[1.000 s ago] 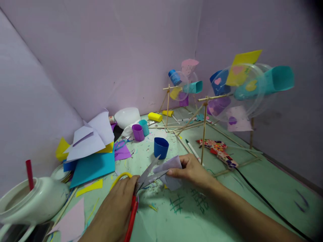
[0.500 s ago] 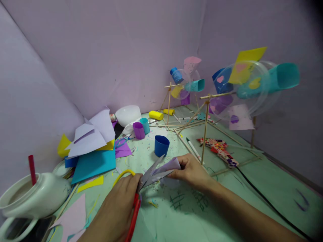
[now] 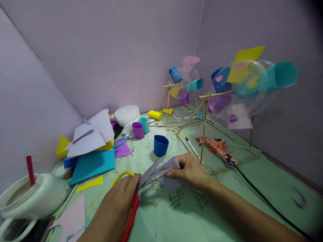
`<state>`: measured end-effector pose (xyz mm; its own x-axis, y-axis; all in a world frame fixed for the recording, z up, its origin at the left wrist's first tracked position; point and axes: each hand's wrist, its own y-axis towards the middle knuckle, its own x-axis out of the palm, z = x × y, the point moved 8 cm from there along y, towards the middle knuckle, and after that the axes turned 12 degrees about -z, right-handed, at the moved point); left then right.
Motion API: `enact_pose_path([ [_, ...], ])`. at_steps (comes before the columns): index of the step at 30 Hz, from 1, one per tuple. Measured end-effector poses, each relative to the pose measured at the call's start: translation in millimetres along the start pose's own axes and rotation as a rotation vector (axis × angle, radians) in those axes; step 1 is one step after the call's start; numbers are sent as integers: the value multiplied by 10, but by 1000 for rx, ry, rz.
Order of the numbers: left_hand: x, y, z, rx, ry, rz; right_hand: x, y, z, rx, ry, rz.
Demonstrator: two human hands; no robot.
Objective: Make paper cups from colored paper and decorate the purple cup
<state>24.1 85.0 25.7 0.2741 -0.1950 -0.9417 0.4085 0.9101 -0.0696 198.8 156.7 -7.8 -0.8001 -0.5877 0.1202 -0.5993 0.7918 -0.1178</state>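
Note:
My left hand (image 3: 117,205) grips a pair of scissors (image 3: 132,215) with one red and one yellow handle. Their blades point up and right, parted slightly, with a folded piece of pale lilac paper (image 3: 168,168) between them. My right hand (image 3: 190,169) pinches that paper between thumb and fingers, near the blade tips. Just beyond the blades stands a dark blue paper cup shape (image 3: 160,146). Farther back a purple paper tube (image 3: 138,130) and a teal paper tube (image 3: 144,125) stand side by side.
At left lie a paper stack (image 3: 93,164) and a white teapot (image 3: 42,191) with a red stick in it. To the right, a wheel on a stick frame (image 3: 205,127) carries paper cups. A patterned glue gun (image 3: 219,148) with a black cord lies beneath; a smaller wheel (image 3: 185,84) stands behind.
The scissor blades have closed somewhat on the lilac paper. Both hands keep their grips, and the whole view has shifted slightly.

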Motion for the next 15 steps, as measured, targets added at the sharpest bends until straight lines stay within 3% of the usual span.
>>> enact_pose_path([
  [15, 48, -47, -127, 66, 21, 93, 4, -13, 22, 11, -16, -10],
])
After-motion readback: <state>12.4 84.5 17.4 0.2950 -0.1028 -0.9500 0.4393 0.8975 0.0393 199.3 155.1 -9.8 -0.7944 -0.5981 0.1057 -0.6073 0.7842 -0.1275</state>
